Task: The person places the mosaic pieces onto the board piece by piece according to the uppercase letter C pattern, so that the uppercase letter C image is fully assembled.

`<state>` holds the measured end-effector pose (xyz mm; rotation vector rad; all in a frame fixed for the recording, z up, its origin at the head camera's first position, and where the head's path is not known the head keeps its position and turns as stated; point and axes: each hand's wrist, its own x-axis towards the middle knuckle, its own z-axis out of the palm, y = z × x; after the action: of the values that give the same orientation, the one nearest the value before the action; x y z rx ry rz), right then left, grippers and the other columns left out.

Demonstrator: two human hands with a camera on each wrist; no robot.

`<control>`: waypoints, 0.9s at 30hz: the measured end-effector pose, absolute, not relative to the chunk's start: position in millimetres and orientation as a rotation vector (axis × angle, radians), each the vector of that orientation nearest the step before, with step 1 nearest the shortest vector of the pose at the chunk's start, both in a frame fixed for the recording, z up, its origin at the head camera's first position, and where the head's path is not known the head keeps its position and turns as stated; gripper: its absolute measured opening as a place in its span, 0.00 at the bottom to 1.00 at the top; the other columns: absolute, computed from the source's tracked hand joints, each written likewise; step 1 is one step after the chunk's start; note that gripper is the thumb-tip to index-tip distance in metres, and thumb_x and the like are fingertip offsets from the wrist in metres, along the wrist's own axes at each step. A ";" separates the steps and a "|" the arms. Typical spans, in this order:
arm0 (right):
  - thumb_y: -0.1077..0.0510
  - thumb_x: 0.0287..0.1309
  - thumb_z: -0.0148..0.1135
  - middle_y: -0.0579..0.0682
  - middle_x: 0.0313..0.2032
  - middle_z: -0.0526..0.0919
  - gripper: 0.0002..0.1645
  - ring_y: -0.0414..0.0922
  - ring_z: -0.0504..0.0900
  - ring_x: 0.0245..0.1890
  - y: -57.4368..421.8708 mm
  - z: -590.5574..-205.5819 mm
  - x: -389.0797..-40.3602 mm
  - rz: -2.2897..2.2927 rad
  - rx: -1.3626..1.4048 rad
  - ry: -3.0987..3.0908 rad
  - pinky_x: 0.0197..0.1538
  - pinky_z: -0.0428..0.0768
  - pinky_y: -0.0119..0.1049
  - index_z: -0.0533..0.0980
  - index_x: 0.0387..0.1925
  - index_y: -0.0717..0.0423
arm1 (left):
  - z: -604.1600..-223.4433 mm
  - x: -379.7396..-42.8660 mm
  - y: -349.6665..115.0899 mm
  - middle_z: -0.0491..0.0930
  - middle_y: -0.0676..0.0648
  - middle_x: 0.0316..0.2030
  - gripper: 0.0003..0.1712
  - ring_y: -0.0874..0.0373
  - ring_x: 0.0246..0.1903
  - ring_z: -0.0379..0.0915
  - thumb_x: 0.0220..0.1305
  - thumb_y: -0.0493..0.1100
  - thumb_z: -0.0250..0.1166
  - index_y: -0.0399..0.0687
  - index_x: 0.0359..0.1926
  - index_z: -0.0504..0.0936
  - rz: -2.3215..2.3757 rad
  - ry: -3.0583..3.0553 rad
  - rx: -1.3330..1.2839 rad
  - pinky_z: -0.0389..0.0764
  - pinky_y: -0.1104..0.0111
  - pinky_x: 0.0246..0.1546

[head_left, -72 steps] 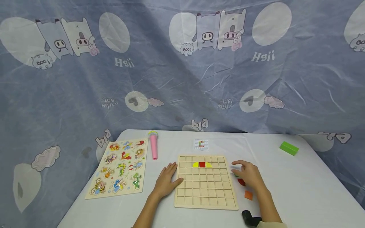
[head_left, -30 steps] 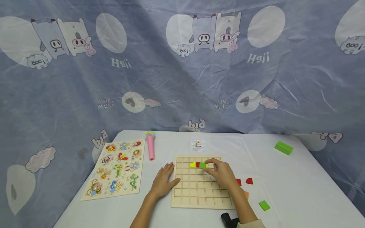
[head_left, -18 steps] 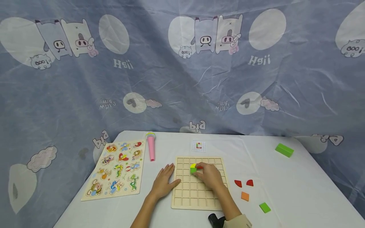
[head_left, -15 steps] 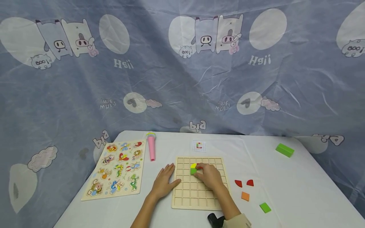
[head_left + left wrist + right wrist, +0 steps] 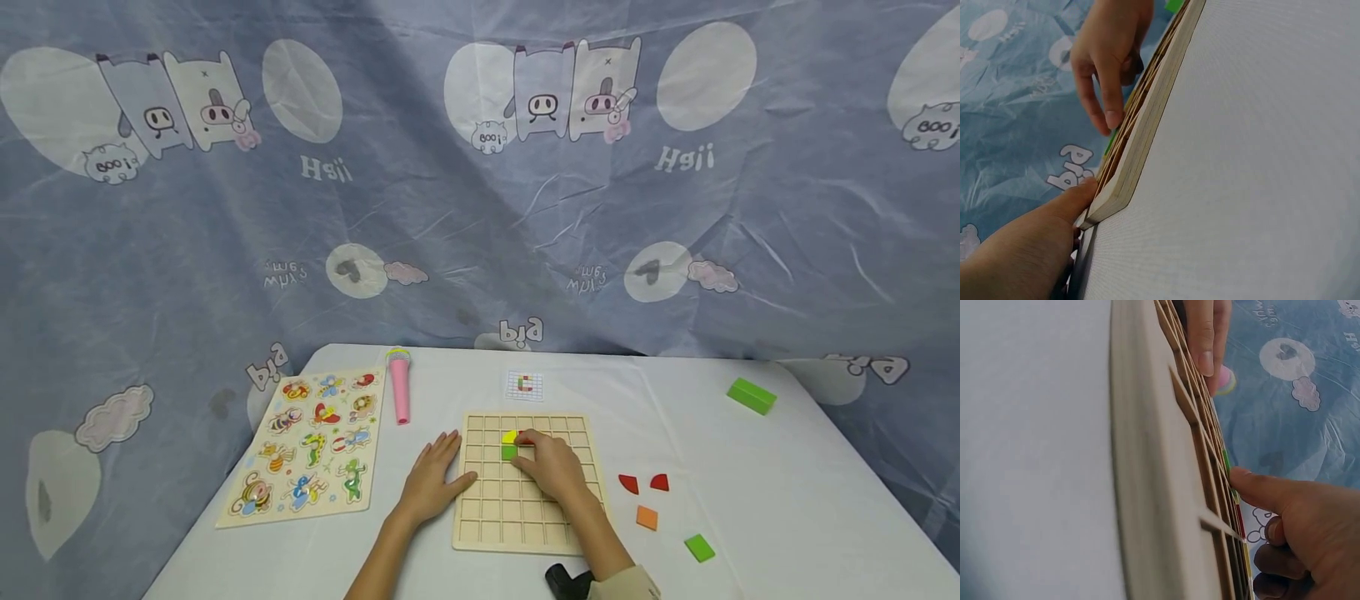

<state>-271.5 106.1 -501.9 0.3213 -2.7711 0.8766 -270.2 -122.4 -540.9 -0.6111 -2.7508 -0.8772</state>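
A: Your L hand [image 5: 432, 483]: palm down, fingers fwd, thumb out to the side, L forearm [image 5: 384, 554] straight behind!
B: And your R hand [image 5: 553, 468]: thumb + index in a pinch, other fingers curled, R forearm [image 5: 599, 533] slanting in twd. your L.

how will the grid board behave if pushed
The grid board looks stiff, judging by its thick wooden edge in the left wrist view. Lying flat, it would probably slide rather than tip. The yellow piece on it, set between raised ridges, would likely travel along.
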 end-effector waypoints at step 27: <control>0.52 0.47 0.70 0.41 0.11 0.60 0.15 0.33 0.56 0.10 206.0 -473.8 -213.2 1.180 0.301 -2.702 0.13 0.60 0.26 0.80 0.39 0.47 | -541.9 -271.1 -122.8 0.60 0.44 0.66 0.42 0.48 0.67 0.48 0.60 0.61 0.58 0.38 0.66 0.62 -0.859 -2.756 -0.609 0.46 0.54 0.67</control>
<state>-213.2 206.0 -473.8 0.3010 -2.7023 1.1797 -271.1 -122.8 -541.9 -0.6085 -2.7562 -0.8589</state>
